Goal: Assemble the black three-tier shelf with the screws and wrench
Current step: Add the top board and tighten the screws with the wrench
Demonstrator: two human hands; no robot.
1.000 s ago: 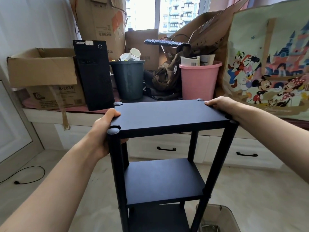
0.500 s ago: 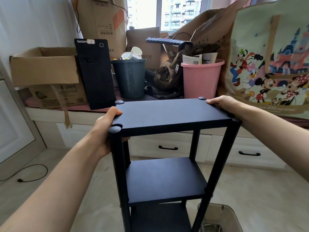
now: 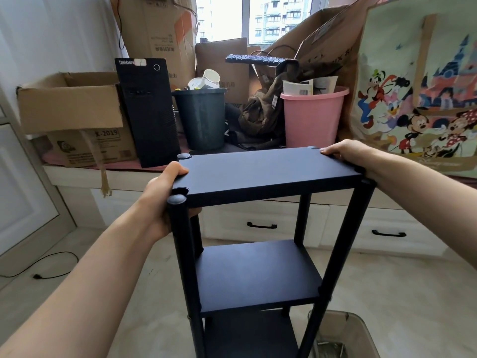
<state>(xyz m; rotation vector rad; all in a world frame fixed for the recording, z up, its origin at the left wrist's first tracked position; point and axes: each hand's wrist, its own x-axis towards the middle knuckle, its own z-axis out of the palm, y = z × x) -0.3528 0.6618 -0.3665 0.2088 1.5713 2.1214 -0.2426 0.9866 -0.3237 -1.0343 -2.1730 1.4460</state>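
Note:
The black three-tier shelf (image 3: 260,171) stands upright before me, with its three boards joined by round black posts capped at the top. My left hand (image 3: 160,200) grips the left edge of the top board, thumb on top and fingers curled underneath. My right hand (image 3: 343,156) grips the right edge of the same board, fingers over the top near the far right corner. No screws or wrench are plainly visible.
A window ledge behind holds cardboard boxes (image 3: 72,112), a black computer tower (image 3: 148,109), a dark bin (image 3: 200,117), a pink bin (image 3: 311,115) and a cartoon-print bag (image 3: 423,94). White drawers (image 3: 260,223) sit below. A clear tub (image 3: 340,337) stands at the lower right; a cable (image 3: 46,270) lies on the floor.
The view has shifted slightly, with the shelf sitting a little lower and to the right in the picture. Both hands keep the same hold on the top board.

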